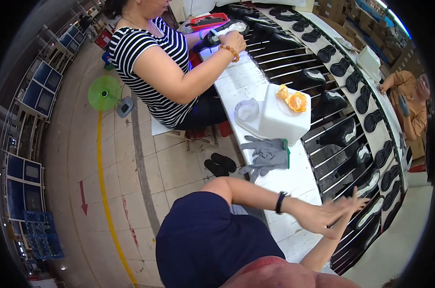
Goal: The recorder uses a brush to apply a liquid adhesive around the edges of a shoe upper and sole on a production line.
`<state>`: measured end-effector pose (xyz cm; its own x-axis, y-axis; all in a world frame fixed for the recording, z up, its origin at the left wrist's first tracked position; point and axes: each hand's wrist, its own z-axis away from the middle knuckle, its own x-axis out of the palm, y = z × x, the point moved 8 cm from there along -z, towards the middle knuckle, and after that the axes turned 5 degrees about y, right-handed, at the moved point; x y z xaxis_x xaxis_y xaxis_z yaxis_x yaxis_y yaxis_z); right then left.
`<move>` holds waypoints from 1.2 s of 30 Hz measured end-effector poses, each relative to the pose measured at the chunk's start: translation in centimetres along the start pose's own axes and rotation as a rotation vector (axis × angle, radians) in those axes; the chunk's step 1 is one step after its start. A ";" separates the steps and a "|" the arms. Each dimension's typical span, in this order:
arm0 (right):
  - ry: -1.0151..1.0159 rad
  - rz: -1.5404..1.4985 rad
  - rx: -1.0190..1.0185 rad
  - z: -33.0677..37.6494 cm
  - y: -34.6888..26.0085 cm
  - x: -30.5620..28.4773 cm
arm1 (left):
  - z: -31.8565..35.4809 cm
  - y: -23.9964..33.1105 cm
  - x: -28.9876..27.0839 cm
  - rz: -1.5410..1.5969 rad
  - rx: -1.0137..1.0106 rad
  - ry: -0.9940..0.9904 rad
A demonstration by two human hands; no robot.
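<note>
I observe remotely: right hand point(355, 203) spread, right of the bench point(299, 186); left hand point(317, 219) overlapping it, too blurred for me to tell its grip. Shoes point(369, 214) lie right of the bench, gloves point(270, 154) on it.

Navy short-sleeved top point(198, 237); narrow black band point(279, 203), small shiny part point(285, 194), around left wrist point(288, 205); right forearm point(320, 256) bare.

Peeled orange pieces point(298, 102) sit on a white box point(284, 122). Dark slippers point(220, 164) lie on the tiled floor point(121, 180), which bears a yellow line point(100, 139) and, left of that, a red arrow point(83, 198). A round green fan point(104, 92) stands farther up. Blue panels point(41, 86) line the left side; a person in an orange-brown top point(406, 101) is at right.
</note>
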<state>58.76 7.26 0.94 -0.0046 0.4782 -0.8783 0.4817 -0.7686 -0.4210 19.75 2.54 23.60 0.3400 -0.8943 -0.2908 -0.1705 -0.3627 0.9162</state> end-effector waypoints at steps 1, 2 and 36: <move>-0.164 -0.048 0.031 0.5 -2.2 3.0 | 1.8 -3.8 -0.4 -0.156 -0.087 0.183; -0.142 -0.190 0.017 0.4 -1.4 3.5 | 3.2 -7.4 0.5 -0.398 -0.209 0.216; -0.227 -1.309 0.065 26.5 -4.1 -23.6 | 6.1 -14.5 5.0 0.818 -0.188 0.413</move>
<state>33.61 -12.15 17.42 -0.5774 0.7997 0.1647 -0.0325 0.1791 -0.9833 18.28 1.69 7.18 0.4883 -0.6759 0.5520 -0.3621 0.4186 0.8329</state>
